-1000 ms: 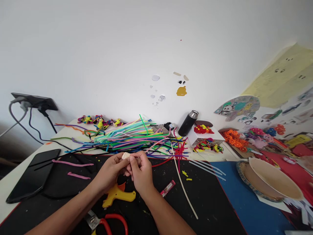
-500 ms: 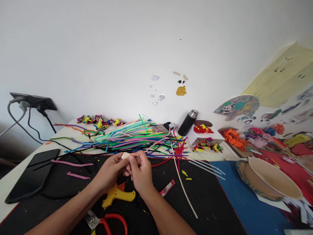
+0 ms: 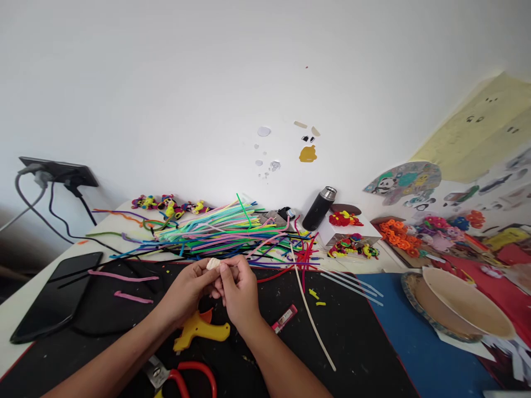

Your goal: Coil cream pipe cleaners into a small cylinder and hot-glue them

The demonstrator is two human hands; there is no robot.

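Note:
Between the fingertips of both hands is a small cream-coloured coil, which looks like a wound pipe cleaner. My left hand pinches it from the left, and my right hand grips its right side with thumb and fingers. Part of the coil is hidden behind the fingers. Just below the hands lies a yellow glue gun on the black mat. Nearer to me are scissors with red handles, partly covered by my left forearm. A single cream pipe cleaner lies right of my right hand.
A large heap of coloured pipe cleaners spreads behind the hands. A black phone lies left, with pink pieces beside it. A black flask stands at the wall. Bowls sit right. A pink-labelled box lies near my right wrist.
The view has shifted very slightly. Both hands keep the same pinch on the cream coil, with no clear movement.

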